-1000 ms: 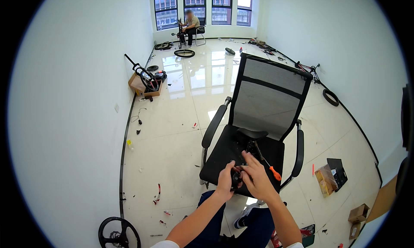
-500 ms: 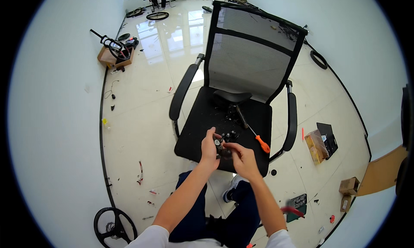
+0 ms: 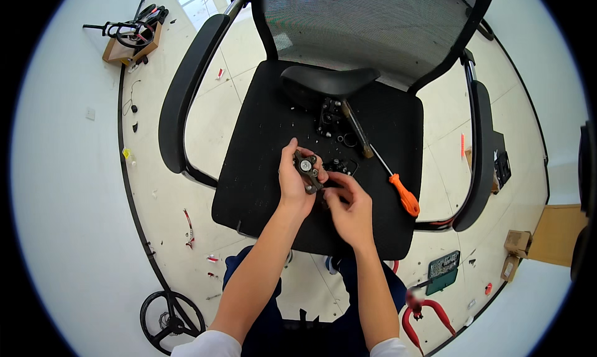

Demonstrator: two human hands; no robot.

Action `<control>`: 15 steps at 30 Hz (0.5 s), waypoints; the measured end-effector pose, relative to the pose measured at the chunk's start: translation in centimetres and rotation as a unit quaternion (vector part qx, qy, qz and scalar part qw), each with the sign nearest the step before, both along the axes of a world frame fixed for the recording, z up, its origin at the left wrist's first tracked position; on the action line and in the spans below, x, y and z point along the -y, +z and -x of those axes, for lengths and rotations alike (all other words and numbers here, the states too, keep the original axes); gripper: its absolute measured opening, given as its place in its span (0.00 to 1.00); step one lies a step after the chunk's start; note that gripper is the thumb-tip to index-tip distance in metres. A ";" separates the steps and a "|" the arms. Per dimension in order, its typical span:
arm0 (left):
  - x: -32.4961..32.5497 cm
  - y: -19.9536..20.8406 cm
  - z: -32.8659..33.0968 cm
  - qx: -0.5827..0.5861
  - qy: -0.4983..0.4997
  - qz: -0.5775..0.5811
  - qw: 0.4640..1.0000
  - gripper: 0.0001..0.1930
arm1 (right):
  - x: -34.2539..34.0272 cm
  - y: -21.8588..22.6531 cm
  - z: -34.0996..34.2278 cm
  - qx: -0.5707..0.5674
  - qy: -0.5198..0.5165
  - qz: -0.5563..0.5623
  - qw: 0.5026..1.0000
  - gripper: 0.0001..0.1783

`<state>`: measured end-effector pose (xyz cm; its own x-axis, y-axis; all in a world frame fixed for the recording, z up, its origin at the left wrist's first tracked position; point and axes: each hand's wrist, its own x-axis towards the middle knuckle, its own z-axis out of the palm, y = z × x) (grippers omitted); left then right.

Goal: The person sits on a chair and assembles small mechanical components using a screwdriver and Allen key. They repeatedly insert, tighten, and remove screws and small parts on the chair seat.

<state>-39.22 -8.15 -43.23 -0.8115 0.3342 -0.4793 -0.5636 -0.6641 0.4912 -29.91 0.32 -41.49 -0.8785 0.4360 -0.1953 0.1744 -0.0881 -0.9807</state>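
My left hand (image 3: 297, 182) is closed round a dark grey disc brake caliper (image 3: 305, 165) with a round silver centre, held above the front part of the black chair seat (image 3: 261, 164). My right hand (image 3: 349, 209) is beside the caliper's lower end, thumb and fingers pinched together; a small dark bit shows at the fingertips, too hidden to name. Just beyond the hands, a black metal part (image 3: 339, 166) lies on the seat. Farther back rests a black bicycle saddle (image 3: 329, 82) with its seatpost (image 3: 357, 128). A screwdriver (image 3: 404, 195) with an orange handle lies to the right.
Armrests flank the seat, left (image 3: 194, 93) and right (image 3: 479, 152). On the floor are a cardboard box of bike parts (image 3: 134, 46), a black spoked wheel (image 3: 149, 320), a red fork (image 3: 435, 310) and a green tool case (image 3: 443, 276). Small cartons (image 3: 516, 242) stand by the right wall.
The chair and seat now appear larger and nearer. The caliper's round silver face shows more plainly in my left hand, and my right fingers sit lower beside it.
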 end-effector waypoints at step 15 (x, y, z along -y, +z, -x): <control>0.9 0.3 1.4 0.006 -0.056 0.004 0.998 0.19 | -2.0 -1.7 -0.9 0.044 0.081 -0.069 0.993 0.14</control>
